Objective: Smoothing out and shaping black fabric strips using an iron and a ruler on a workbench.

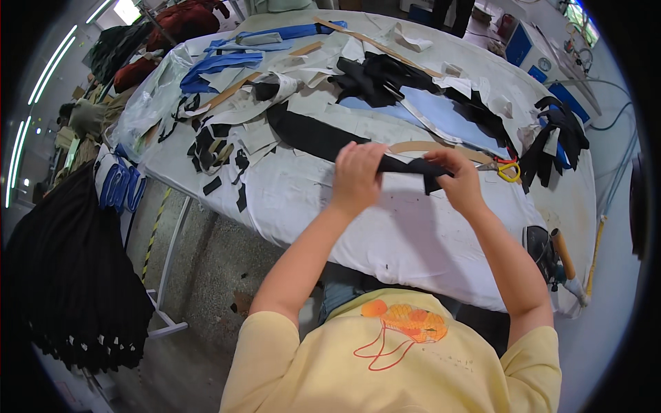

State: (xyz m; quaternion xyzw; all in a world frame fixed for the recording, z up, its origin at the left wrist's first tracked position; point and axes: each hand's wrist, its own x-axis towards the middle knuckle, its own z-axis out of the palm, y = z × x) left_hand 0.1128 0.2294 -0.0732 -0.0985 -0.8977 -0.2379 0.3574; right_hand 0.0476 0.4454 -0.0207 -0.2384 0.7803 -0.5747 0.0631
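A long black fabric strip (310, 134) lies slantwise across the white-covered table, its near end raised a little off the cloth. My left hand (358, 175) is closed over the strip partway along. The end is pinched in the fingers of my right hand (458, 180), with a short flap hanging below. Just behind the hands lies a curved tan pattern strip (420, 146). Scissors with yellow and red handles (508, 170) rest to the right of my right hand. Beyond the strip are light blue fabric (441, 118) and crumpled black fabric pieces (375, 77).
An iron (540, 251) stands at the table's right edge. Black scraps (217, 148) and blue cloth (219, 69) lie to the left. Dark pleated fabric (72, 268) hangs beside the table on the left. A blue-and-white machine (547, 65) with hoses stands at the far right.
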